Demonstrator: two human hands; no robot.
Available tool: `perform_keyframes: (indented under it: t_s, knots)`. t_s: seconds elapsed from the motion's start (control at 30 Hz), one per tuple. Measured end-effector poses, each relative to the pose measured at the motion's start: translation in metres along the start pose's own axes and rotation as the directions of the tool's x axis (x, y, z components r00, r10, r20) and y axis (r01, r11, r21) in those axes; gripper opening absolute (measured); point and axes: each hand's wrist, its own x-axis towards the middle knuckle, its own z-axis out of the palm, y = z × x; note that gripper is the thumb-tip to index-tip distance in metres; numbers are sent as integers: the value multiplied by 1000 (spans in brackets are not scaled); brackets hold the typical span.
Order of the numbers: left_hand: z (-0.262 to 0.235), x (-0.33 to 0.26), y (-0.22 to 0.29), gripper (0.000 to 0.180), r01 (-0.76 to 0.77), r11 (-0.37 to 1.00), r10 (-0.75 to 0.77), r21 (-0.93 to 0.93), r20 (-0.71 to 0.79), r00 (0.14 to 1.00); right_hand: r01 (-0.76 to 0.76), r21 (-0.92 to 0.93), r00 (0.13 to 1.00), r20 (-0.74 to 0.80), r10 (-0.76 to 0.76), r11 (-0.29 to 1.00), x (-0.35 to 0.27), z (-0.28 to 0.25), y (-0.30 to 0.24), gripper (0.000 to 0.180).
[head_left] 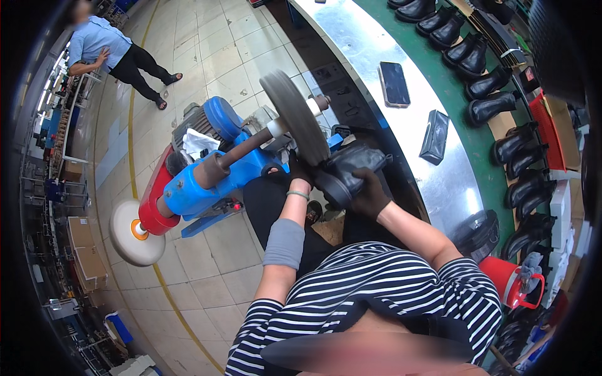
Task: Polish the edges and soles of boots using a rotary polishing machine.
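Note:
I hold a black boot (356, 164) with both hands against the dark grey buffing wheel (296, 116) of a blue and red polishing machine (207, 175). My left hand (297, 170), in a dark glove, grips the boot's near end just below the wheel. My right hand (370, 195), also dark-gloved, is closed around the boot's sole side. A grey sleeve band sits on my left forearm. The machine's shaft runs left to a white cloth wheel (134, 233).
A curved metal bench (401, 119) carries a phone (394, 83) and a black pouch (434, 136). Several black boots (476, 59) ride a green conveyor (483, 144) beyond. A red bucket (506, 279) stands right. A person (113, 53) stands far left on the tiled floor.

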Motion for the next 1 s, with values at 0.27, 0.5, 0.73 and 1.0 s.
perform_keyframes:
  t_s: [0.27,0.5,0.73,1.0]
  knots:
    - [3,-17,-21,64,66,987,-32,-149,220,975,20,-355,996,-76,-51,935,-60,-19,6,45]
    - [15,-54,-31,73,206,976,-171,-73,336,926,251,-957,951,272,-148,-145,-97,12,-14,81]
    - [-126,24,25,70,82,960,-52,-269,118,992,242,-405,970,133,205,-882,-21,80,-9,113]
    - [-73,46,24,69,-307,951,297,39,-394,870,273,-294,941,279,190,-916,19,19,-20,109]
